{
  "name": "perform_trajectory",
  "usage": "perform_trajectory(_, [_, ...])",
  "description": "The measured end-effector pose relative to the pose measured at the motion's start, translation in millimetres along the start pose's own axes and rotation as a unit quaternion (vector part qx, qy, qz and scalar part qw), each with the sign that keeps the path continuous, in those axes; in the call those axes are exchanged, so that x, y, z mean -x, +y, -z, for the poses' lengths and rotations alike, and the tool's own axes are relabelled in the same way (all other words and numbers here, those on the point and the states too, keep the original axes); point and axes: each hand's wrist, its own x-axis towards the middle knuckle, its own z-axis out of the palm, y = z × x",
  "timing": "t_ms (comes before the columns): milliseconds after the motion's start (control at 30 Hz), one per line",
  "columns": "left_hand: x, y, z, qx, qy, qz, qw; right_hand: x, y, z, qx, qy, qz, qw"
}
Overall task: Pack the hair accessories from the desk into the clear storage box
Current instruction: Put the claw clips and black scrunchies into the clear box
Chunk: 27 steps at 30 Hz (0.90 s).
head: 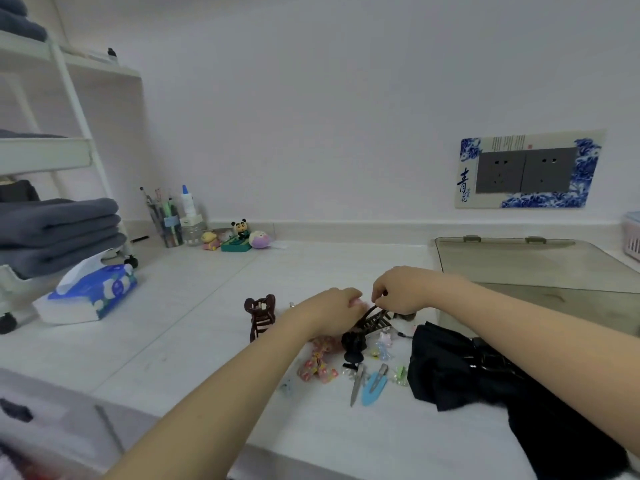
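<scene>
**Gathering clips from the far end of the pile**

Forearms fill the near frame, both reaching to the pile's far edge. Left hand [334, 306] is curled over something pink, fingers closed on it; what the item is I cannot tell. Right hand [401, 289] pinches the top of a dark claw clip [374, 318], thumb and fingers pressed onto it, clip tilted and partly lifted off the desk [173, 323].

Step, as judged: pick-up stage, nothing packed yet. Next move calls for lifting both items clear of the pile and carrying them to the clear storage box. A translucent bin [62, 427] sits near-left at the frame edge, likely the box, though its contents are too blurred to read.

Around the hands: brown claw clip [260, 315] upright, just left of the left wrist. Nearer lie a pink patterned scrunchie [317, 362], black scrunchie [353, 342], silver duckbill clip [356, 384], blue snap clip [372, 389] and small pastel clips, all loose on the desk. Black folded umbrella [460, 368] lies right of the pile. Far left, a pen cup [166, 220] holds pens.
</scene>
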Motion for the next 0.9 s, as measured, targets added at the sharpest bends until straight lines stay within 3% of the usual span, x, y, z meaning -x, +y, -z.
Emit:
perform_trajectory(133, [20, 2, 2, 0.013, 0.044, -0.003, 0.999, 12, -7, -1, 0.012, 0.011, 0.005, 1.000])
perform_trajectory(233, [32, -6, 9, -0.046, 0.214, 0.000, 0.976, 9, -13, -3, 0.030, 0.063, -0.003, 0.998])
perform_trajectory(300, [40, -18, 15, -0.110, 0.292, 0.073, 0.947, 5, -18, -6, 0.017, 0.093, 0.002, 0.996])
perform_trajectory(367, [48, -34, 16, -0.112, 0.246, 0.172, 0.947, 2, -22, -9, -0.017, 0.092, 0.015, 0.995])
perform_trajectory(433, [57, -47, 10, -0.056, 0.179, 0.215, 0.958, 2, -26, -15, -0.043, 0.072, 0.036, 0.996])
perform_trajectory(533, [64, -47, -2, 0.020, 0.212, 0.174, 0.961, 3, -27, -20, -0.040, 0.075, 0.048, 0.995])
perform_trajectory(667, [69, -21, -9, -0.009, 0.222, 0.121, 0.967, 7, -21, -23, -0.040, 0.089, 0.043, 0.994])
perform_trajectory(900, [67, 0, -16, 0.002, 0.204, 0.099, 0.974, 24, -11, -27, -0.012, 0.113, 0.036, 0.993])
